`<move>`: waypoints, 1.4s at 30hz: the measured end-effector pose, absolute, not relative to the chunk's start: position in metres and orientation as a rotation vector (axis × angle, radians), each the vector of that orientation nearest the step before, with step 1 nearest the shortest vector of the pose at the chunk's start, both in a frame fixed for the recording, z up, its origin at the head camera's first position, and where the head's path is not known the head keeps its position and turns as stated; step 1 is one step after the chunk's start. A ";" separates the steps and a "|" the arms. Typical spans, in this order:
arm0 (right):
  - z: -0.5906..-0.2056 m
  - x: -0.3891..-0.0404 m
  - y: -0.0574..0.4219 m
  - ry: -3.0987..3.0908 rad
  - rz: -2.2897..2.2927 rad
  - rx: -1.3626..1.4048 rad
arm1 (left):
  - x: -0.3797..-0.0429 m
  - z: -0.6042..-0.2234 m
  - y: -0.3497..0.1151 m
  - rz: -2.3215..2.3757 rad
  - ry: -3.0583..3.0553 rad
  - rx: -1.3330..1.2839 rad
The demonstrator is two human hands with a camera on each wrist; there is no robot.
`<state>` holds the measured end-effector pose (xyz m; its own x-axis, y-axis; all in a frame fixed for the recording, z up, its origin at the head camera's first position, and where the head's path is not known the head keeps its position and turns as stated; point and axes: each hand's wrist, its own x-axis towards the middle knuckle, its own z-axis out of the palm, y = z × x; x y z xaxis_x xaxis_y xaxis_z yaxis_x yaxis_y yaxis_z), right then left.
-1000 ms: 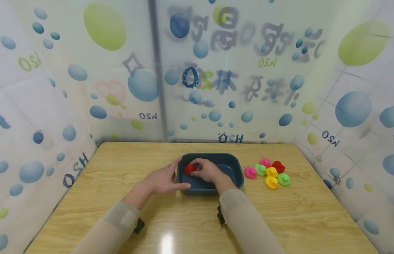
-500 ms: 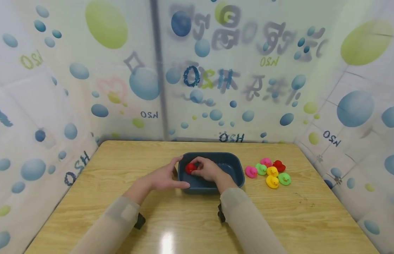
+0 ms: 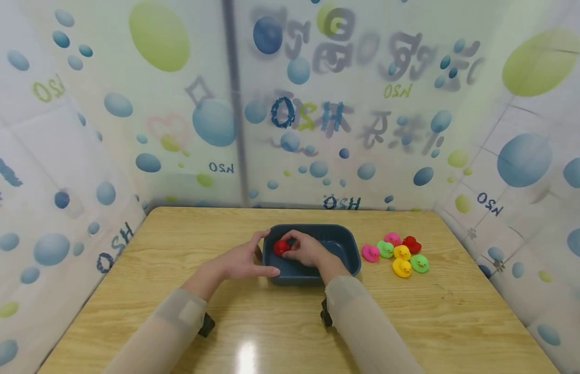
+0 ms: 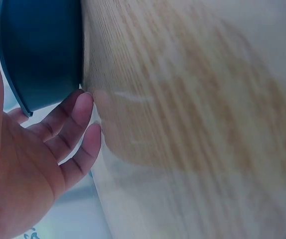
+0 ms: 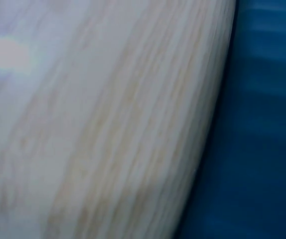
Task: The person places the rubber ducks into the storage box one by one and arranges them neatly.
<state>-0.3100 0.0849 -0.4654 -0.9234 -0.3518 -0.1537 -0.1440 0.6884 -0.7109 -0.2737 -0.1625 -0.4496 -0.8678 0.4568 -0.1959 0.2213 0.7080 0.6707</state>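
A dark blue rectangular tub [image 3: 313, 281] stands on the wooden table. Inside its left end is a red rubber duck [image 3: 281, 248], which my right hand [image 3: 308, 251] pinches between thumb and fingers, partly covering it. My left hand [image 3: 240, 261] spreads around the tub's left end, thumb along the front rim and fingers at the back left corner. In the left wrist view, the fingers of the left hand [image 4: 33, 154] reach beside the tub's outer wall [image 4: 43, 55]. The right wrist view shows only the tub's side [image 5: 252, 139] and table, with the hand out of sight.
Right of the tub lies a loose cluster of rubber ducks: pink [image 3: 371, 253], green [image 3: 419, 263], yellow [image 3: 402, 268] and red [image 3: 412, 244]. Bubble-patterned curtains [image 3: 290, 176] enclose the wooden table [image 3: 280, 332] at the back and both sides.
The view shifts very slightly. Both hands, the tub and the red rubber duck keep practically the same places, with the right hand pinching the duck throughout.
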 end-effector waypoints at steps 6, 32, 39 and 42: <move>-0.463 -0.310 0.089 2.627 -1.047 -0.476 | -0.275 -0.451 -0.161 0.952 2.568 0.543; -0.414 -0.270 0.200 2.697 -1.131 -0.649 | -0.271 -0.452 -0.162 0.919 2.624 0.558; -0.404 -0.252 0.251 2.742 -1.142 -0.552 | -0.272 -0.453 -0.162 0.919 2.624 0.557; -0.403 -0.244 0.273 2.802 -1.118 -0.527 | -0.273 -0.454 -0.161 0.920 2.622 0.555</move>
<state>-0.2439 0.2729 -0.4026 -0.9378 -0.3431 0.0532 -0.2855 0.6748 -0.6805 -0.2730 -0.1611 -0.4544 -0.8780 0.4524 -0.1560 0.2558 0.7193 0.6459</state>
